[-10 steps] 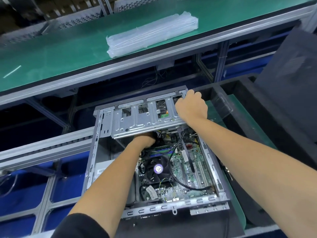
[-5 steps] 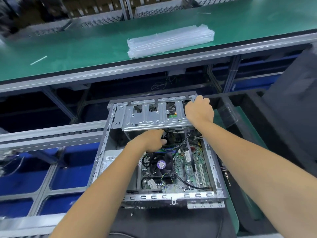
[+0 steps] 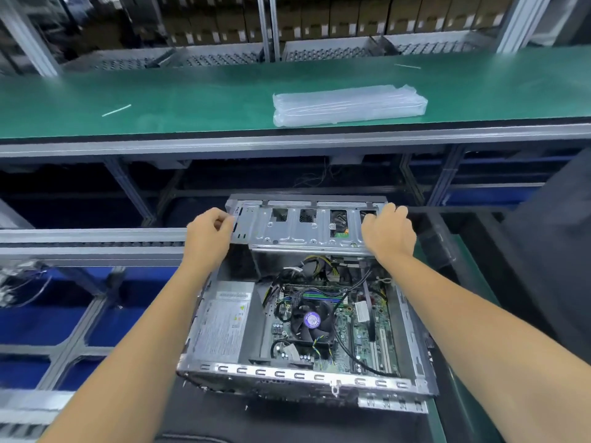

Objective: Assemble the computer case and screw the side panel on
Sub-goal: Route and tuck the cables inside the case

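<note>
Moved out from beneath the bracket in the last half second, the left hand (image 3: 209, 233) now pinches the left end of the drive cage (image 3: 303, 230), fingers curled round its folded edge, while the right hand (image 3: 388, 233) stays on the opposite end, fingers hooked over the far right corner. Between the two hands the cage runs crosswise, its long axis left to right, lying at the far end of the open computer case (image 3: 307, 314) and tilted slightly up toward the person, its near edge seemingly not yet seated. Both hands are about equally near, one at each end, so the likely next move is a level press down, which turns on keeping that axis square to the case walls. Just below the near edge, between the forearms, a tangle of cables (image 3: 316, 266) rises from the motherboard (image 3: 345, 330) and could be trapped. Nearer the person sit the cooler fan (image 3: 311, 319) and, under the left forearm's side, the power supply (image 3: 224, 324). Beyond the hands, past a dark gap, a green bench (image 3: 160, 100) carries a clear plastic bundle (image 3: 350, 105). No side panel can be made out with certainty; that step appears still ahead.
</note>
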`<control>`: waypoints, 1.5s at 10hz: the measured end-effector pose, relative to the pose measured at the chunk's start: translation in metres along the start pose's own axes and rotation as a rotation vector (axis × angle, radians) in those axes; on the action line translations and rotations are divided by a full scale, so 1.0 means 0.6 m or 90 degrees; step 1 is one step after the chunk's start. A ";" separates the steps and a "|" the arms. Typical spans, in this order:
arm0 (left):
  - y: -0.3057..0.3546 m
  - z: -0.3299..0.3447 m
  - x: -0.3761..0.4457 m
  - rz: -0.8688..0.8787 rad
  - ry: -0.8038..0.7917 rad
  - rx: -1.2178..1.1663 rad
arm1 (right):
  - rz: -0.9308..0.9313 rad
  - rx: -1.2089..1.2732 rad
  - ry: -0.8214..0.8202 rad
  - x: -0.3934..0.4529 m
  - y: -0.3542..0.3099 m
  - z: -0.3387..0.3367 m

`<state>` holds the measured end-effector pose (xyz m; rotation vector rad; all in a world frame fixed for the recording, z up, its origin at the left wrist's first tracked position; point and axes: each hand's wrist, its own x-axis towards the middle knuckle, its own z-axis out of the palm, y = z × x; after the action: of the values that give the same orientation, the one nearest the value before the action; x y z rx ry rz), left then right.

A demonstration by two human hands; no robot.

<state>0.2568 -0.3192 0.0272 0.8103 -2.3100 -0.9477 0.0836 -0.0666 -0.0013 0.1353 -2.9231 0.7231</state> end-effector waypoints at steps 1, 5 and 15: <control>-0.064 -0.019 -0.006 -0.089 0.023 -0.023 | -0.052 -0.034 0.040 -0.009 -0.010 -0.009; -0.217 0.009 -0.098 -0.333 -0.242 0.007 | -0.261 0.035 -0.098 -0.157 -0.141 0.017; -0.242 0.016 -0.092 -0.299 -0.302 0.020 | -0.131 0.143 0.004 -0.105 -0.057 -0.053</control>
<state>0.3368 -0.3614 -0.0997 1.2942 -2.5814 -1.4364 0.1533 -0.0783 0.0333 0.4472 -2.7584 1.0086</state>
